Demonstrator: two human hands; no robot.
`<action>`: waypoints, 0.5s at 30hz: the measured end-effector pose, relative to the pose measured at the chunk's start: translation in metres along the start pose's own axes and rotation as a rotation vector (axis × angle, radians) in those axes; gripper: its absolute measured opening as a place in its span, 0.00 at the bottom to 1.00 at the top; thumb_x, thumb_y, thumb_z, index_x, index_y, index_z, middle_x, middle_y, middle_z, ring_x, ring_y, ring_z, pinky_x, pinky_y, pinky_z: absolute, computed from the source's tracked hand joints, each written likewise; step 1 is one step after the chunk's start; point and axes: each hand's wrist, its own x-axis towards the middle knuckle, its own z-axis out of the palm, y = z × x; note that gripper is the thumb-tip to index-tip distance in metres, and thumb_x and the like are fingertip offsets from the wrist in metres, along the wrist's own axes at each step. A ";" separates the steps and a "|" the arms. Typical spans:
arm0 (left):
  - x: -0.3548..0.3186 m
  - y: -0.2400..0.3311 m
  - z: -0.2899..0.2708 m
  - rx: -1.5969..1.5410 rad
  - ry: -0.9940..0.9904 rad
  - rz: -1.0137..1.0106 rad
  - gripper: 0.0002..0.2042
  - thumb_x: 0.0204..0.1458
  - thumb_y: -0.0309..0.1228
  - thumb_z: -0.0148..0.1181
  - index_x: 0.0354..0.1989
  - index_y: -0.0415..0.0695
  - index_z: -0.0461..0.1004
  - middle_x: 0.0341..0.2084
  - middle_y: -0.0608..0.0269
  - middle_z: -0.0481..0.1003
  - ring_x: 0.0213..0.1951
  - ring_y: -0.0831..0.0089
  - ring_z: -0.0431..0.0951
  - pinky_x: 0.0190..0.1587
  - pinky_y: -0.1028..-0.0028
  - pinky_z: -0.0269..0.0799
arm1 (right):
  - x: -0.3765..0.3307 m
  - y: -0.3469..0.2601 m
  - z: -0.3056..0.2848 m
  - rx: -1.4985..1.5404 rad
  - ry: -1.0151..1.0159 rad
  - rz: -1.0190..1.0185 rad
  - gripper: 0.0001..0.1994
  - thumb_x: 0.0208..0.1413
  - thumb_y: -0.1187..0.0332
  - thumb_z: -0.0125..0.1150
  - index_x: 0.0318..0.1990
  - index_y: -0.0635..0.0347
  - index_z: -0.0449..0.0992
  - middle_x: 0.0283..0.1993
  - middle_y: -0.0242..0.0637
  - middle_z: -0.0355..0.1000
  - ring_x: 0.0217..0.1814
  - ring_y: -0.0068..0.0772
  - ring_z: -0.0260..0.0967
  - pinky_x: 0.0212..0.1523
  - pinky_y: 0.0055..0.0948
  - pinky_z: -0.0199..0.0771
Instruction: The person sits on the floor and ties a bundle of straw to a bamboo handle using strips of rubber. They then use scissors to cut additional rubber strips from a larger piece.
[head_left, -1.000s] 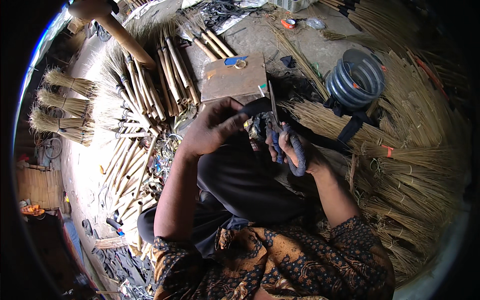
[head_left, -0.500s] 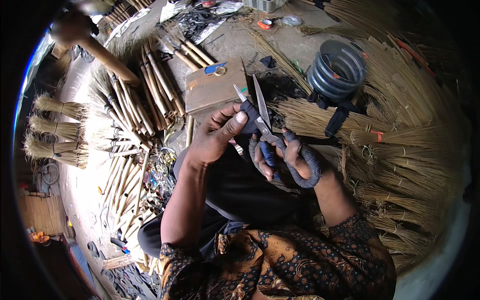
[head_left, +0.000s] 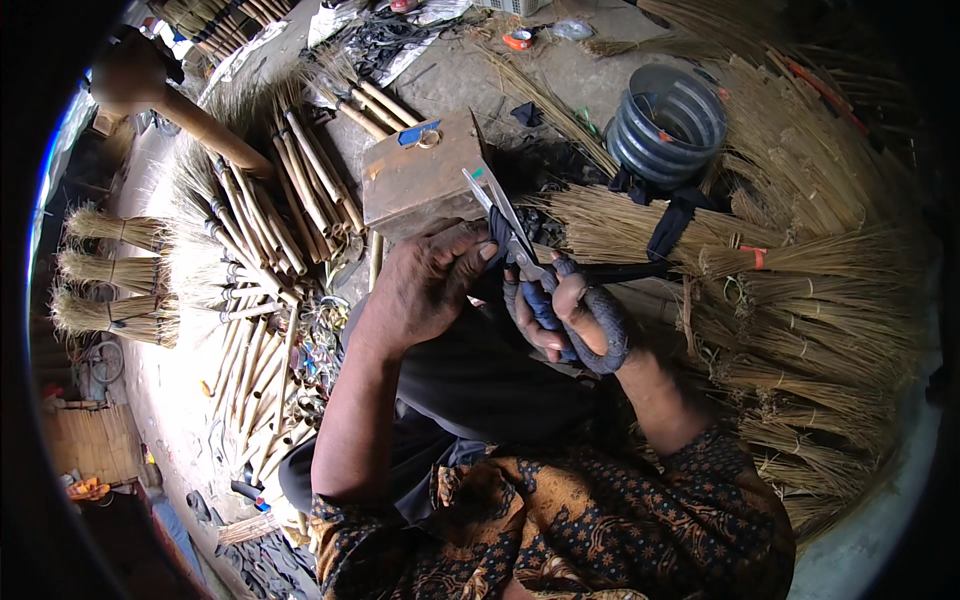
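Observation:
My right hand (head_left: pixel 570 305) grips a pair of scissors (head_left: pixel 533 264), whose loop handles are wrapped in dark blue-black strips. The blades point up and away from me, and are slightly parted. Between finger and thumb, my left hand (head_left: pixel 425 285) pinches a black strip of flexible material (head_left: pixel 498 228), which lies at the blades; whether it is cut there I cannot tell. A dark band (head_left: pixel 625 272) stretches from behind my right hand toward a black cloth strip (head_left: pixel 672 232). A wooden box (head_left: pixel 415 180) stands just beyond my left hand.
A ribbed grey bucket (head_left: pixel 665 130) stands ahead to the right. Straw bundles (head_left: pixel 800 350) cover the right side. Brooms with bamboo handles (head_left: pixel 310 170) and cut bamboo tubes (head_left: pixel 250 385) lie on the left. Another person's bare limb (head_left: pixel 215 125) shows at upper left.
The scissor blades have come closer together around the black strip. My left hand has turned over, its back now facing up, and shifted slightly nearer. A dark band now shows right of my right hand.

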 end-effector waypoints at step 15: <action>-0.013 -0.019 -0.006 0.439 -0.152 0.335 0.12 0.57 0.27 0.61 0.50 0.41 0.79 0.38 0.58 0.80 0.39 0.55 0.78 0.46 0.62 0.76 | 0.009 -0.030 -0.010 0.217 -0.036 -0.046 0.39 0.63 0.28 0.44 0.46 0.65 0.70 0.27 0.33 0.66 0.25 0.23 0.64 0.28 0.24 0.71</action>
